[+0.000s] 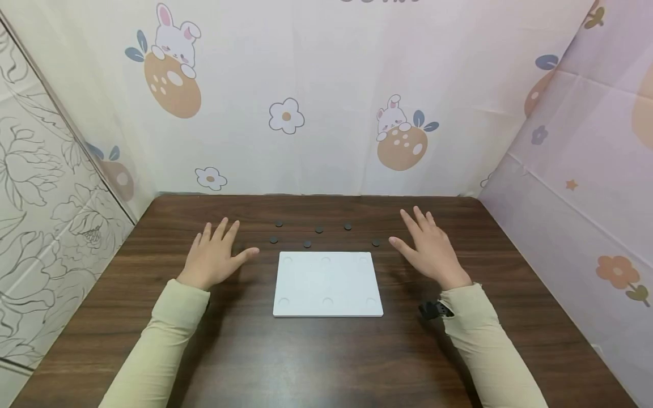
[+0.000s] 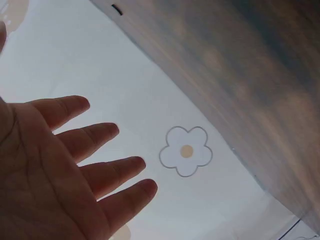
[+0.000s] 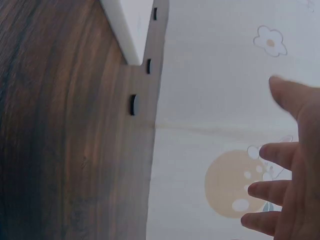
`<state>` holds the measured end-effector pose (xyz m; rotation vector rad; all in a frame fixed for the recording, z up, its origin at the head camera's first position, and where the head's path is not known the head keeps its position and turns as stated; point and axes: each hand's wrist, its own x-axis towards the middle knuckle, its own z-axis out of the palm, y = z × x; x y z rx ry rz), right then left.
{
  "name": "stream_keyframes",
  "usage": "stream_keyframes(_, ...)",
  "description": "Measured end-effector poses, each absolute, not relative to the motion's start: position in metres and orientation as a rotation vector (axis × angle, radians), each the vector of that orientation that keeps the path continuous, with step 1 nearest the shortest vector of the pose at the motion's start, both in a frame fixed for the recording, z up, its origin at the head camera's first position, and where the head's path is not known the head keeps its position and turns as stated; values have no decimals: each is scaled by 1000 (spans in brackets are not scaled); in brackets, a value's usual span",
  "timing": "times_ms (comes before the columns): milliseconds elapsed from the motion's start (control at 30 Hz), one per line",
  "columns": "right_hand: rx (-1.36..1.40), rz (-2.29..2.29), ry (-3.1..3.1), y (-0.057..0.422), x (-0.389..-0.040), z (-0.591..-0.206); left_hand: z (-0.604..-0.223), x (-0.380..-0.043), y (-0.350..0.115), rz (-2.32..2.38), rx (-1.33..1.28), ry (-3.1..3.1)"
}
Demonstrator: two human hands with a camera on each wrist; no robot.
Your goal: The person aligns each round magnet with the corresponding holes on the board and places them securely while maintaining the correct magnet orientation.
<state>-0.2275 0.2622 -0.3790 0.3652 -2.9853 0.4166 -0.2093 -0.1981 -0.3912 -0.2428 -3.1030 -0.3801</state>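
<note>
A white rectangular board (image 1: 328, 284) with several shallow round recesses lies on the table between the hands. Beyond its far edge, several small black discs are scattered, among them one disc (image 1: 279, 224) at the far left and another disc (image 1: 376, 243) near the right thumb. To the left of the board, the left hand (image 1: 213, 258) is spread with straight fingers and holds nothing. On the opposite side, the right hand (image 1: 428, 246) is likewise spread, its palm bare. In the right wrist view, a black disc (image 3: 134, 104) sits past the board's corner (image 3: 134, 57).
The dark wood-grain table (image 1: 285, 362) ends at the back against a printed curtain (image 1: 336, 68). More patterned cloth (image 1: 576, 187) hangs at the right, and a floral panel (image 1: 46, 187) stands at the left. A black strap (image 1: 432, 309) is at the right cuff.
</note>
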Motion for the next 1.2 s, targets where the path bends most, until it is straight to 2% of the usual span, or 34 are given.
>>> stream_keyframes(333,373,816,-2967,254,-220,-377,-391,-218,-188,-440,-424,-3010)
stream_keyframes(1200,295,1226,-3134,226,-214,-414,-407,-255,-155,-722,-404,-3089)
